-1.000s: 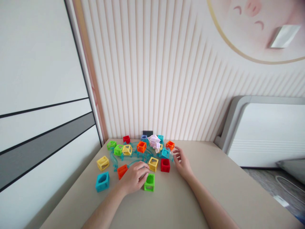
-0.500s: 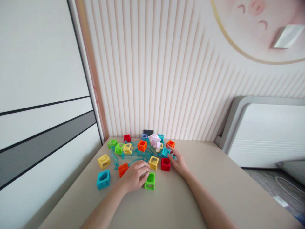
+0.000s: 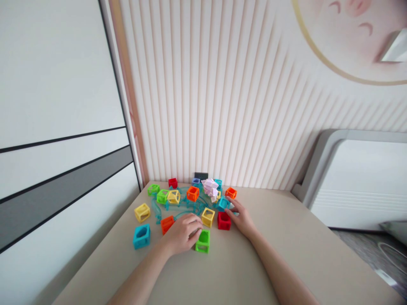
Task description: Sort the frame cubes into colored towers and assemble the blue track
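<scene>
Several hollow plastic cubes in bright colours lie on a beige table (image 3: pixel 286 262). My left hand (image 3: pixel 182 232) rests curled on the table, its fingers against a green cube (image 3: pixel 202 241), with an orange cube (image 3: pixel 167 224) and a yellow cube (image 3: pixel 207 217) close by. My right hand (image 3: pixel 241 218) lies beside a red cube (image 3: pixel 224 220), its fingertips touching a teal cube (image 3: pixel 223 203). Translucent teal curved track pieces (image 3: pixel 186 207) spread under the cubes.
A crumpled pale pink piece (image 3: pixel 210 187) sits at the back of the pile by the ribbed wall. A teal cube (image 3: pixel 141 236) and a yellow cube (image 3: pixel 142 212) lie at the left. A white-and-grey cabinet (image 3: pixel 359 178) stands to the right.
My right hand has moved left and down from above the table to the teal cube beside the red one. The left hand has stayed by the green cube. The view has shifted slightly.
</scene>
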